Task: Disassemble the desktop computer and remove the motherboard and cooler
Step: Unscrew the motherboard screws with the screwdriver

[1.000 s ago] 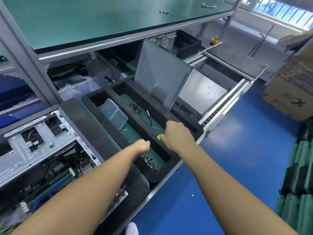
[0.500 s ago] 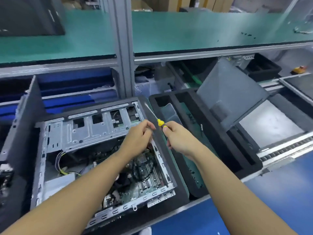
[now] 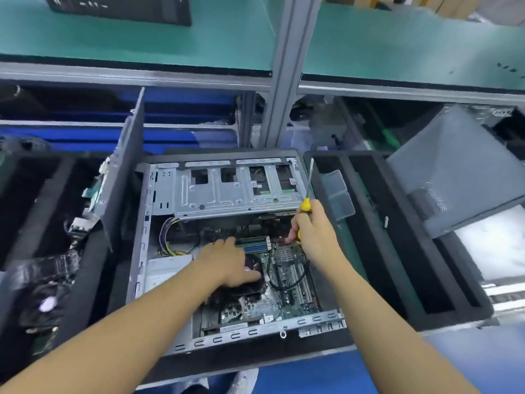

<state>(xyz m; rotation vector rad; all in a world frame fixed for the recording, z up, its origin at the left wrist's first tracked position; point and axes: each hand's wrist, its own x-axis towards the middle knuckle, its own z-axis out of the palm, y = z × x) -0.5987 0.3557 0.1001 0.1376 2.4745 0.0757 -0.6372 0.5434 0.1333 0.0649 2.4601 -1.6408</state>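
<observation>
Open desktop case (image 3: 255, 335), on its side, contains the motherboard (image 3: 289, 277) and cooler (image 3: 252, 290). My left hand (image 3: 227, 263) rests open on the cooler; my right hand (image 3: 315, 237) grips a yellow-handled screwdriver (image 3: 307, 191), shaft up. Beside the case, a foam tray (image 3: 366, 251) holds a clear plastic box (image 3: 339, 194).

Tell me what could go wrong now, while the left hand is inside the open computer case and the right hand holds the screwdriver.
1. The right hand grips the screwdriver with its shaft pointing up; when it is turned down, the tip might scratch the motherboard.
2. The left hand rests on the cooler; a black cable loops beside it and may snag if the cooler is lifted.
</observation>
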